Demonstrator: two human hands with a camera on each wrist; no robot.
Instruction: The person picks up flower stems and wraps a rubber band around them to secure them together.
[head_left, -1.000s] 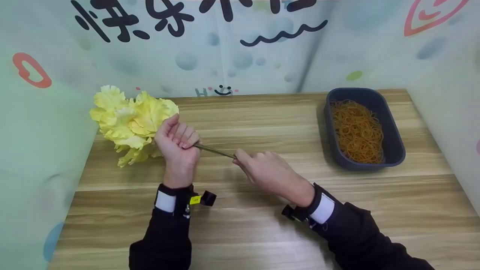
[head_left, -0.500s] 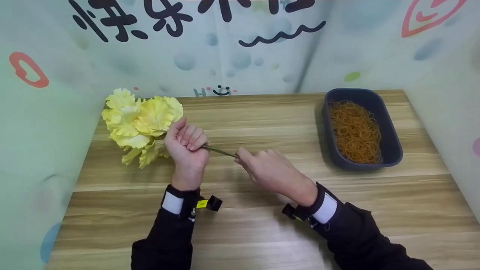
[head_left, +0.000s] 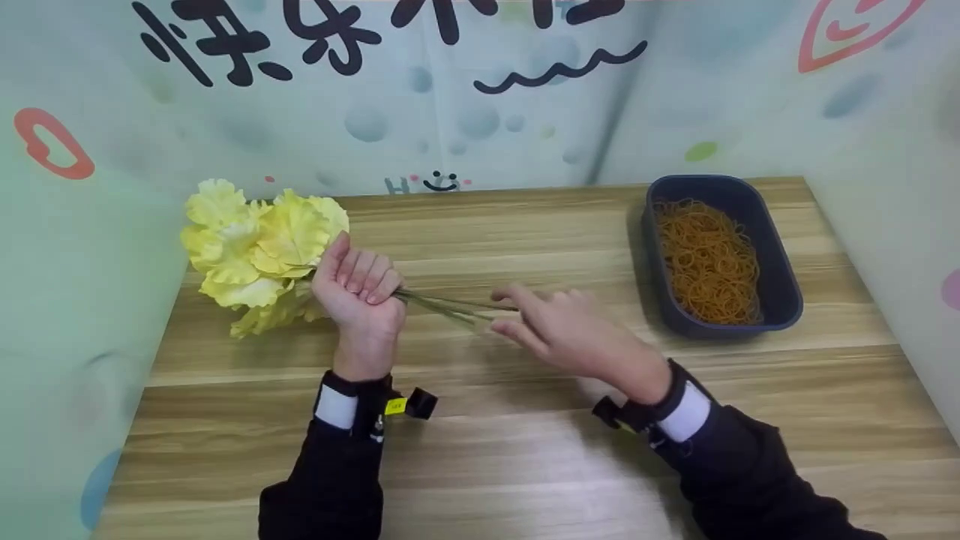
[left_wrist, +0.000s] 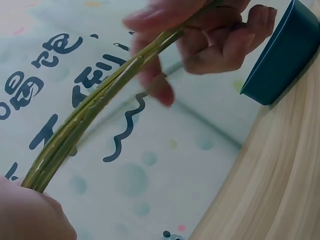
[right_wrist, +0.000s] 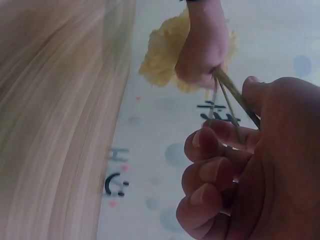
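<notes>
A bunch of yellow artificial flowers (head_left: 259,244) lies over the table's left side in the head view. My left hand (head_left: 360,289) grips their green stems (head_left: 442,304) just below the blooms, fingers curled round them. To the right, the stems fan slightly apart and reach my right hand (head_left: 581,330). Its thumb and index finger are spread, with stem ends passing between them. In the right wrist view the other fingers (right_wrist: 207,172) are loosely bent and the stems (right_wrist: 227,87) lie loose by the thumb. The left wrist view shows several stems (left_wrist: 95,105) bundled close together.
A dark blue plastic container (head_left: 784,292) stands at the back right of the wooden table (head_left: 480,480). It holds a heap of tan rubber bands (head_left: 709,262). Printed cloth walls (head_left: 480,120) enclose the back and both sides.
My right hand has parted its thumb and index finger from the stem ends and shifted right; the stems have spread. My left hand moved right with the flowers, then back left, keeping its grip.
</notes>
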